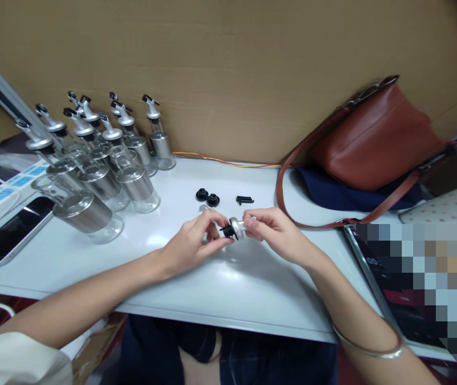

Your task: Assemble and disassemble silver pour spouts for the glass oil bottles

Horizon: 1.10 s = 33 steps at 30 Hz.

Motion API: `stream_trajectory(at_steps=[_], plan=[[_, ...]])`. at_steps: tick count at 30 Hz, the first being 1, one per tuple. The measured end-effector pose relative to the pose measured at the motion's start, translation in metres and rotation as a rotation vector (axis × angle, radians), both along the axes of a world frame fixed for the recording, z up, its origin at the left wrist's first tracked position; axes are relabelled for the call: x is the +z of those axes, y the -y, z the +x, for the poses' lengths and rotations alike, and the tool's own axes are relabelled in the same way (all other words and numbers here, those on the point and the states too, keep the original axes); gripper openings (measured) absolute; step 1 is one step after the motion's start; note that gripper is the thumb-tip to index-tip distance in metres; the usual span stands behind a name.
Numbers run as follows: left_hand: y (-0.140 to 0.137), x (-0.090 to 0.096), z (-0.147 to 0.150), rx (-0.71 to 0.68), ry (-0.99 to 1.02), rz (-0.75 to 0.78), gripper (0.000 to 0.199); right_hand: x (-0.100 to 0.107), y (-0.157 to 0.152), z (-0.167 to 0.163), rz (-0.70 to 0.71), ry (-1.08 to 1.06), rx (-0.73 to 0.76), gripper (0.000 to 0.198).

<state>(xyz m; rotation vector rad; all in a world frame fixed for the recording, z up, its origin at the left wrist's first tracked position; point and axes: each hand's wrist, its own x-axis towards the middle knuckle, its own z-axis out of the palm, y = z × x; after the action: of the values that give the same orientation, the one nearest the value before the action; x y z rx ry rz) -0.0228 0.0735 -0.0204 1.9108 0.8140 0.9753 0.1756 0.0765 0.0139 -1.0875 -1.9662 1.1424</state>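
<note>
**Silver pourer held between both hands**

Head view: I see a silver-and-black pourer with a round collar [237,229] held just above the glossy white tabletop [220,299]. Step, my reading: working its black stopper end. Next move probably calls for steady alignment. Left hand [193,239], wrist low, curls thumb and fingers narrowly around the black end; right hand [279,231], angled inward, pinches the silver spout.

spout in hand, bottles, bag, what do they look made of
Spout: silvery and shiny like metal, though coated plastic is possible; its black plug could be rubber or plastic, too small to tell. Bottles: probably glass, clear with bright highlights; their sleeves look like brushed steel, from grey satin sheen. Bag: smooth reddish-brown leather or imitation, judging by its soft sheen and seam.
</note>
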Motion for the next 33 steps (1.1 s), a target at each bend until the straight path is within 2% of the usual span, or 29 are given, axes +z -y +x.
stream_trajectory(at_steps=[4, 10, 16, 22, 26, 33], plan=[[-0.004, -0.003, -0.005, 0.031, -0.120, 0.211, 0.017, 0.000, -0.001, 0.001, -0.114, -0.046, 0.085, 0.040], [-0.008, 0.003, -0.006, 0.022, -0.208, 0.286, 0.027, 0.002, 0.000, 0.000, -0.219, -0.081, 0.202, 0.047], [-0.012, 0.011, -0.009, 0.036, -0.272, 0.416, 0.037, 0.002, 0.005, -0.005, -0.134, -0.167, 0.130, 0.046], [-0.015, 0.015, -0.013, 0.120, -0.330, 0.425, 0.033, 0.000, 0.008, -0.013, 0.007, -0.151, 0.071, 0.041], [-0.013, 0.015, -0.010, 0.159, -0.240, 0.383, 0.029, -0.003, 0.008, -0.014, 0.185, -0.040, 0.007, 0.030], [-0.009, 0.021, -0.006, 0.178, -0.113, 0.067, 0.029, -0.009, 0.002, -0.011, 0.792, 0.194, -0.040, 0.020]])
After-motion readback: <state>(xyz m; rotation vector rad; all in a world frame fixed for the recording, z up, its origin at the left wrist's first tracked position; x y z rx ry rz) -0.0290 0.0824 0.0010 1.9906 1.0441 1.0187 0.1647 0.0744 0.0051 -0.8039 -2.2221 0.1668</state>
